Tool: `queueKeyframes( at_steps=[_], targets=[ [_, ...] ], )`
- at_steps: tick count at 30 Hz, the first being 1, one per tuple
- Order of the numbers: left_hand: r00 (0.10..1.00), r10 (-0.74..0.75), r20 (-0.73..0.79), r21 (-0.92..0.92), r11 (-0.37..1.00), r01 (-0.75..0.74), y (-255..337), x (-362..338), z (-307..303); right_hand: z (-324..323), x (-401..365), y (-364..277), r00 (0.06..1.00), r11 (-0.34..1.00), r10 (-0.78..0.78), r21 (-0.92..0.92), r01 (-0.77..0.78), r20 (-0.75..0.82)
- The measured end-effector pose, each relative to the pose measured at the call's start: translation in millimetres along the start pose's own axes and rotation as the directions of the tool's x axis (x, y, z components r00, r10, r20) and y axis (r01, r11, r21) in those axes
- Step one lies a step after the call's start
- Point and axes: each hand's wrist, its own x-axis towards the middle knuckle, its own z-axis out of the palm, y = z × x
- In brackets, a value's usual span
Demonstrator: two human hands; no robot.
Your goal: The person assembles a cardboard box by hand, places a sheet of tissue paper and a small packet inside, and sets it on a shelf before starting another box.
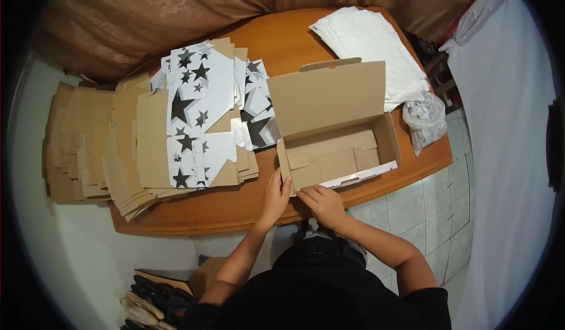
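Observation:
An open cardboard box (335, 147), brown inside with a white front edge, stands near the table's front edge, its lid raised at the back. My left hand (275, 199) grips the box's left side wall near the front corner, thumb against the wall. At the same corner, my right hand (322, 205) has its fingers bent over the front edge, pressed on the cardboard. The two hands are close together but apart. What lies under the right fingertips is hidden.
Flat cardboard blanks (150, 142), some white with black stars, lie stacked on the left of the wooden table (276, 30). White sheets (376, 47) and a clear plastic bag (425, 121) are at the right. Shoes (154, 300) lie at the lower left.

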Motion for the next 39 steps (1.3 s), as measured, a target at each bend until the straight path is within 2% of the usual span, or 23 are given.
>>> queueKeyframes(
  at_steps=[1, 5, 8, 10, 11, 13, 15, 17, 20, 23, 26, 28, 30, 31, 33, 34, 36, 39],
  targets=[
    [1.000, -0.010, -0.008, 0.001, 1.000, 0.010, 0, 0, 1, -4, 6, -1, 1.000, 0.999, 0.002, 0.035, -0.001, -0.029],
    [0.999, -0.019, -0.033, 0.127, 0.992, 0.023, 8, -4, 1, -10, 16, 1, 0.990, 0.995, 0.051, 0.079, -0.062, 0.134],
    [0.997, -0.017, -0.072, 0.152, 0.988, 0.028, 6, -5, 4, -10, 21, 5, 0.976, 0.993, 0.051, 0.092, -0.072, 0.213],
    [0.987, 0.051, -0.154, 0.197, 0.980, -0.020, 6, -5, 8, -8, 21, 14, 0.966, 0.989, 0.033, 0.129, -0.068, 0.257],
    [0.978, 0.087, -0.191, 0.223, 0.974, -0.043, 7, -5, 11, -13, 17, 19, 0.971, 0.984, 0.017, 0.166, -0.058, 0.238],
    [0.963, 0.056, -0.264, 0.224, 0.975, 0.005, 27, -6, 14, -30, 12, 33, 0.982, 0.970, -0.013, 0.241, -0.033, 0.189],
    [0.948, 0.032, -0.318, 0.274, 0.960, 0.059, 42, -9, 14, -73, -3, 59, 0.993, 0.993, -0.113, 0.049, 0.111, 0.029],
    [0.961, 0.010, -0.275, 0.338, 0.937, 0.087, 47, -14, 12, -106, -37, 89, 1.000, 0.985, -0.018, -0.169, 0.022, 0.026],
    [0.967, -0.002, -0.255, 0.386, 0.917, 0.103, 44, -23, 17, -131, -81, 130, 0.999, 0.946, -0.051, -0.321, 0.043, -0.014],
    [0.955, -0.002, -0.297, 0.427, 0.894, 0.134, 53, -31, 31, -134, -97, 148, 0.994, 0.913, -0.109, -0.393, 0.110, 0.024],
    [0.939, 0.051, -0.341, 0.466, 0.876, 0.121, 54, -33, 39, -127, -88, 158, 0.991, 0.925, -0.117, -0.356, 0.132, 0.065],
    [0.933, 0.089, -0.348, 0.495, 0.863, 0.102, 42, -38, 39, -127, -82, 162, 0.990, 0.957, -0.084, -0.266, 0.113, 0.117],
    [0.881, -0.165, -0.444, 0.048, 0.977, 0.207, 35, -46, 44, -132, -73, 166, 0.978, 0.974, -0.070, -0.200, 0.110, 0.195],
    [0.845, -0.293, -0.448, -0.189, 0.954, 0.231, 33, -48, 45, -136, -68, 169, 0.957, 0.975, -0.085, -0.176, 0.138, 0.276],
    [0.843, -0.328, -0.426, -0.215, 0.942, 0.257, 29, -49, 47, -145, -54, 176, 0.896, 0.972, -0.120, -0.134, 0.194, 0.428],
    [0.841, -0.344, -0.417, -0.229, 0.936, 0.269, 27, -49, 46, -147, -43, 178, 0.898, 0.978, -0.140, -0.086, 0.193, 0.418],
    [0.865, -0.298, -0.404, -0.093, 0.954, 0.285, 19, -51, 45, -146, -14, 180, 0.900, 0.982, -0.181, 0.016, 0.191, 0.395],
    [0.882, -0.298, -0.366, 0.063, 0.937, 0.343, 22, -50, 45, -126, 44, 170, 0.886, 0.938, -0.329, 0.004, 0.347, 0.326]
  ],
)
